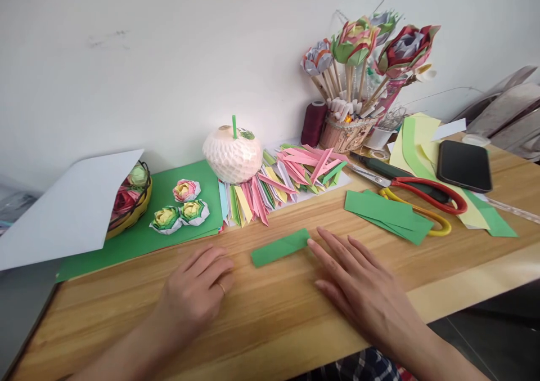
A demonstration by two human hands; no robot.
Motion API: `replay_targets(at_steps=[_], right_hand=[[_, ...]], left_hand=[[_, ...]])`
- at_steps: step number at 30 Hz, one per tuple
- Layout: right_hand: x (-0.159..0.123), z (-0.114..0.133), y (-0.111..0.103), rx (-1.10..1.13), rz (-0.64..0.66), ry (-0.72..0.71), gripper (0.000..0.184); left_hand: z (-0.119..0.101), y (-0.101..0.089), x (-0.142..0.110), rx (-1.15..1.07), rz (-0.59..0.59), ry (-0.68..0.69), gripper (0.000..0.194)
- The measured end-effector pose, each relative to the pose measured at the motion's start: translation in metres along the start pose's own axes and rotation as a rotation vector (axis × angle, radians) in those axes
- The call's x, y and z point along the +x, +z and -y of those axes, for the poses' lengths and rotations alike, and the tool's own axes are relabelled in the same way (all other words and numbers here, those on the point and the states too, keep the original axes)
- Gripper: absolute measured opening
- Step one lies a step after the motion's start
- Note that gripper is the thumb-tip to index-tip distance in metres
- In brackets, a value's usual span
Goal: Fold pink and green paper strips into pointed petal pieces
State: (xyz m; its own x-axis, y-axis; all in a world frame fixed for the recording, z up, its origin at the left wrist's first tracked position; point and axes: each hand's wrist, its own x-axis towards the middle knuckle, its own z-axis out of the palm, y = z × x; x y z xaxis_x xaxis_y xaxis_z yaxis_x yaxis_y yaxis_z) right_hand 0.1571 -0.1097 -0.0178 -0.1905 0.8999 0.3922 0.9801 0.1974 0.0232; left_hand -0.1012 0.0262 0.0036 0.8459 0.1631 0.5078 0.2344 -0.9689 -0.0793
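A single green paper strip (pixel 280 248) lies slanted on the wooden table between my hands. My right hand (pixel 358 277) is flat and open, its fingers stretched out, and the tip of its index finger is at the right end of the strip. To the left of the strip, apart from it, my left hand (pixel 198 288) rests on the table with its fingers curled in and together. It wears a thin ring, and nothing shows in it; its thumb and palm are hidden. Several more green strips (pixel 386 215) lie in a loose stack beyond my right hand.
Red-and-yellow-handled scissors (pixel 426 192) and a black phone (pixel 464 165) lie at the right. Folded coloured paper pieces (pixel 291 173) stand near a white round container (pixel 233 153). Paper flowers (pixel 179 206) sit on green sheets (pixel 169 170). A pot (pixel 343 136) holds stemmed paper flowers.
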Motion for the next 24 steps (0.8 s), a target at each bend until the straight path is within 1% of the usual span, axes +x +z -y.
replay_targets(at_steps=[4, 5, 7, 9, 11, 13, 15, 17, 22, 24], right_hand=[[-0.001, 0.001, 0.004, 0.05, -0.003, 0.074, 0.066], [-0.001, 0.001, 0.004, 0.064, 0.002, 0.08, 0.068], [0.0, 0.001, 0.005, 0.08, 0.011, 0.071, 0.07], [0.0, 0.001, 0.005, 0.081, 0.017, 0.041, 0.069], [0.0, 0.0, 0.003, 0.083, 0.02, 0.015, 0.069], [-0.001, 0.0, 0.002, 0.1, 0.021, -0.003, 0.068], [-0.001, 0.001, 0.0, 0.121, 0.003, -0.009, 0.067], [-0.002, 0.001, 0.0, 0.143, -0.026, -0.002, 0.065], [-0.006, 0.002, -0.002, 0.216, -0.121, 0.108, 0.057], [-0.008, 0.002, -0.004, 0.236, -0.152, 0.066, 0.05]], left_hand=[[-0.01, 0.003, 0.02, 0.009, -0.047, -0.078, 0.024], [-0.013, 0.005, 0.027, 0.014, -0.041, -0.101, 0.024], [-0.018, 0.012, 0.041, 0.008, -0.034, -0.093, 0.023], [-0.022, 0.021, 0.053, 0.005, 0.016, -0.089, 0.029], [-0.024, 0.03, 0.062, 0.016, 0.098, -0.151, 0.044], [-0.025, 0.037, 0.068, 0.005, 0.144, -0.187, 0.047], [-0.026, 0.042, 0.071, -0.039, 0.165, -0.169, 0.036], [-0.026, 0.043, 0.072, -0.085, 0.159, -0.13, 0.025], [-0.03, 0.044, 0.072, -0.098, 0.089, -0.082, 0.021], [-0.033, 0.045, 0.074, -0.104, 0.069, -0.067, 0.019]])
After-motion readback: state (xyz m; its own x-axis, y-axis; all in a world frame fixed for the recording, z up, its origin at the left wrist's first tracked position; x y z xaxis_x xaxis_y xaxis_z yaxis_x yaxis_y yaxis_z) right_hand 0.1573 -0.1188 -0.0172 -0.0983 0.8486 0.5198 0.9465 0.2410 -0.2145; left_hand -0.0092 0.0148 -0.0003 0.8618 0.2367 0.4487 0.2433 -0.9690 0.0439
